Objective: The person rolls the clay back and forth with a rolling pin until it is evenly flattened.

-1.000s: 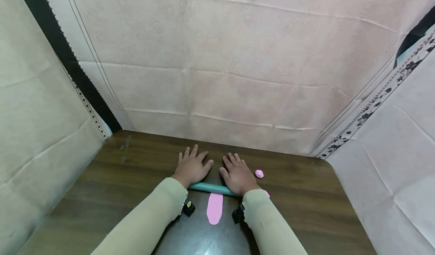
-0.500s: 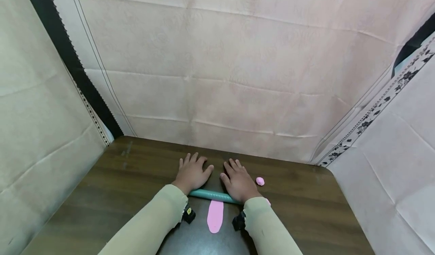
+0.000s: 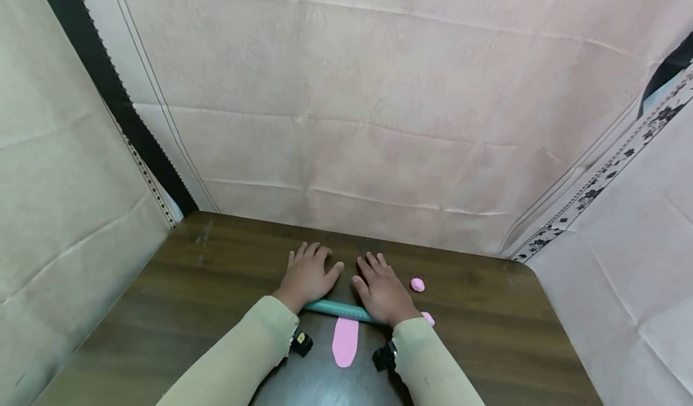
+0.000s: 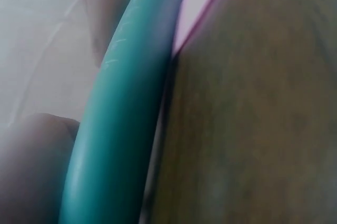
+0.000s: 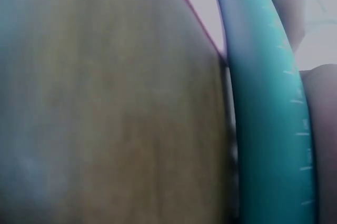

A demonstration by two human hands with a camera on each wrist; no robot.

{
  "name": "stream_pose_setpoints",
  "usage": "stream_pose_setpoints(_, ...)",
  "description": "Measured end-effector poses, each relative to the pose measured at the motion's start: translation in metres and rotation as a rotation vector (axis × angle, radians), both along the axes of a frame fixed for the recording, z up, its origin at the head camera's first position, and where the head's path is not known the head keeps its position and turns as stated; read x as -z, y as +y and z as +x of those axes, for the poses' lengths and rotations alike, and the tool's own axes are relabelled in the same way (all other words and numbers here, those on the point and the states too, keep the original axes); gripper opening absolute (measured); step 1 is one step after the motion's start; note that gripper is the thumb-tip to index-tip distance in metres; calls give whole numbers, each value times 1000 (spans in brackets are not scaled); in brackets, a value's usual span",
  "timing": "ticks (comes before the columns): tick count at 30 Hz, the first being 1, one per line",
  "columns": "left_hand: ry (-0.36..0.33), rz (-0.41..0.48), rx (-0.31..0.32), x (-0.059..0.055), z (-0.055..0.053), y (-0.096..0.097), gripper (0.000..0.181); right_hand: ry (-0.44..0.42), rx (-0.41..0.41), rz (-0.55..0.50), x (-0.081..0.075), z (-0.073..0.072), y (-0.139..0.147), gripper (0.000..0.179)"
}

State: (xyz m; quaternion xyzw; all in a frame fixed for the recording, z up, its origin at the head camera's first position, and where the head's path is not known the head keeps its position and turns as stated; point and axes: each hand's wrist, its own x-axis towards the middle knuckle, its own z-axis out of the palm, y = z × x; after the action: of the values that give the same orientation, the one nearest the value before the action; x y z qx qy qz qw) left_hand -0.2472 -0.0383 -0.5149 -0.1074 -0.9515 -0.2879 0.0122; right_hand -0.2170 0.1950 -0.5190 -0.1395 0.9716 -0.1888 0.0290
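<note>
A teal rolling pin (image 3: 341,310) with white measuring marks lies crosswise on the table, over a flattened pink clay-like strip (image 3: 345,343). My left hand (image 3: 308,276) rests on the pin's left end, palm down, fingers spread toward the far side. On the right end rests my right hand (image 3: 381,289), its fingers also stretched forward. Both palms cover the pin's ends. In the left wrist view the pin (image 4: 116,108) meets the tip of the pink strip (image 4: 197,3). The right wrist view shows the marked pin (image 5: 268,108) beside the strip (image 5: 202,3). Any part beyond the pin is hidden.
A small pink lump (image 3: 417,284) sits right of my right hand. Another pink piece (image 3: 428,318) shows partly behind the right wrist. The brown wooden table (image 3: 227,298) ends at a pale cloth wall (image 3: 379,123), with cloth on both sides.
The head view has shifted slightly, so the table appears a little lower. Both hands stay on the rolling pin, with only slight movement of the fingers; the pink strip looks about the same.
</note>
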Motion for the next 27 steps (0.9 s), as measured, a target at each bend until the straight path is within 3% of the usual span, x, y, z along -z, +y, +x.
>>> stream_pose_setpoints(13, 4, -55, 31, -2, 11, 0, 51, -1, -15, 10, -7, 16, -1, 64)
stream_pose_setpoints(19, -12, -64, 48, -5, 23, 0, 54, -4, -22, 44, -11, 27, -3, 66)
stream_pose_setpoints(27, -63, -142, 74, -4, 41, -2, 64, -9, -21, 64, -10, 45, -9, 68)
